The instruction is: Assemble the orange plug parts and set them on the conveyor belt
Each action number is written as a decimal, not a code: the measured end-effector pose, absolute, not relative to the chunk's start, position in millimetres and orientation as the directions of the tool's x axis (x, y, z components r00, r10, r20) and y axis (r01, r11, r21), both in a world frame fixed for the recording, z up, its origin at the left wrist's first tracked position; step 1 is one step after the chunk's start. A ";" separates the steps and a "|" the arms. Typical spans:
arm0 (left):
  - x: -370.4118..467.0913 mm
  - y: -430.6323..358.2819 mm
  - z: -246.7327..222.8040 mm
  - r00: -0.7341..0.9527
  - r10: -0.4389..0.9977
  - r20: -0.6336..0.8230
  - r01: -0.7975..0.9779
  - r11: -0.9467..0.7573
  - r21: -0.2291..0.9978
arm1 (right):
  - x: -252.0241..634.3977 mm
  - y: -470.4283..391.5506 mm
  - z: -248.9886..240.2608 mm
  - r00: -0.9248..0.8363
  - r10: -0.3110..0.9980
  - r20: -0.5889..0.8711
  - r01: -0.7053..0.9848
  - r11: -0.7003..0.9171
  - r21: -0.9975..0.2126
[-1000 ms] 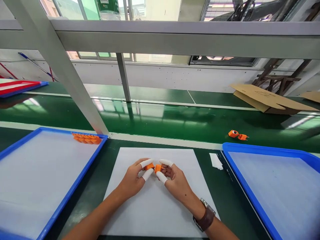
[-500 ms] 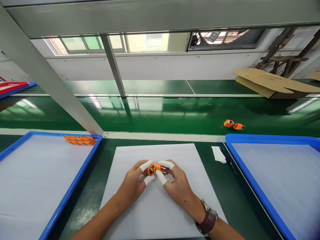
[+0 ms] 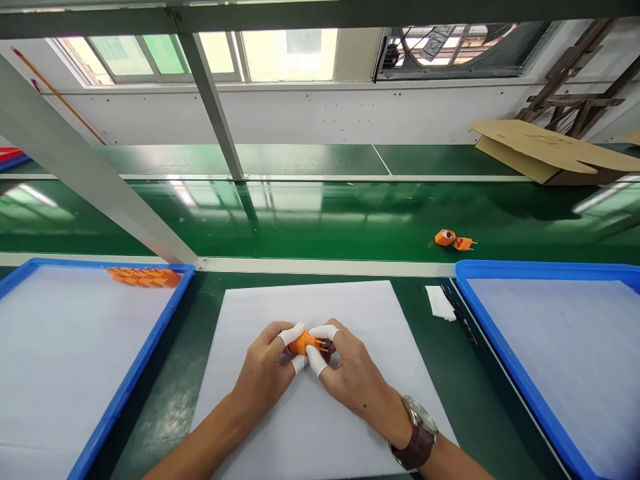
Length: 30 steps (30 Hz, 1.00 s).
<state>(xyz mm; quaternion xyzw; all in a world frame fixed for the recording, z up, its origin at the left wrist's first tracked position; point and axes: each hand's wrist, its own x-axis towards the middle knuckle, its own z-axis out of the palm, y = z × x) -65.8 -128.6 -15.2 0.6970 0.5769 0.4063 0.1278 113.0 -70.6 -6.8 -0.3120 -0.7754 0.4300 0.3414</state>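
Over a white sheet [image 3: 320, 427], my two hands meet around a small orange plug-like piece [image 3: 302, 343] with metal prongs at its right end. My left hand [image 3: 267, 367] pinches its left side between thumb and forefinger, both in white finger covers. On the prong side, my right hand [image 3: 350, 367] grips it the same way, with white covers on thumb and forefinger and a watch on the wrist. The fingertips hide part of the piece.
At left, a blue-rimmed tray [image 3: 131, 393] holds a row of several orange pieces [image 3: 144, 277]. Another blue-rimmed tray [image 3: 515, 370] stands at right, beside a white scrap [image 3: 441, 303]. Two joined orange parts [image 3: 454, 240] lie on the green surface beyond; cardboard [image 3: 555, 148] is behind.
The view has tilted and shifted slightly. Between my fingers the orange piece has turned, so its dark opening on the left no longer shows. Both hands have kept their hold.
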 end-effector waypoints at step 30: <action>-93.2 -125.3 -3.0 -0.046 0.980 0.194 0.341 -0.167 0.925 | 133.4 -37.3 -6.8 -0.668 0.682 0.299 0.407 0.671 -0.620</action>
